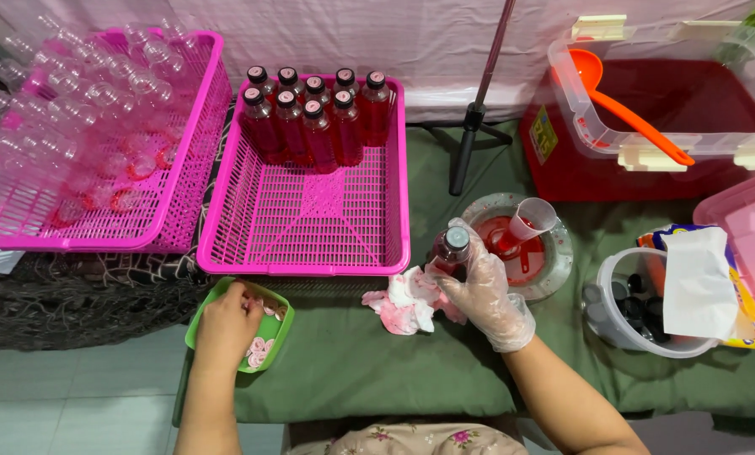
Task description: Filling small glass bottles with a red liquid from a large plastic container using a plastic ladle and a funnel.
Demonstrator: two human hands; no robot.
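Note:
My right hand (483, 291), in a clear plastic glove, grips a small bottle of red liquid (451, 250) upright over a stained white cloth (403, 307). My left hand (226, 324) reaches into a small green square dish (278, 335) holding round pink-and-white seals; its fingers are curled over them. Whether it has picked one up is hidden. Right of the bottle stands a clear bowl (554, 261) with red liquid and a plastic funnel (533, 217) in it.
A pink basket (310, 227) holds several capped red bottles at its far end. Another pink basket (99, 227) at the left is full of empty clear bottles. A big tub of red liquid (647, 152) with an orange ladle (639, 118), a tub of caps (618, 324), and a tripod leg (466, 152) stand at the right.

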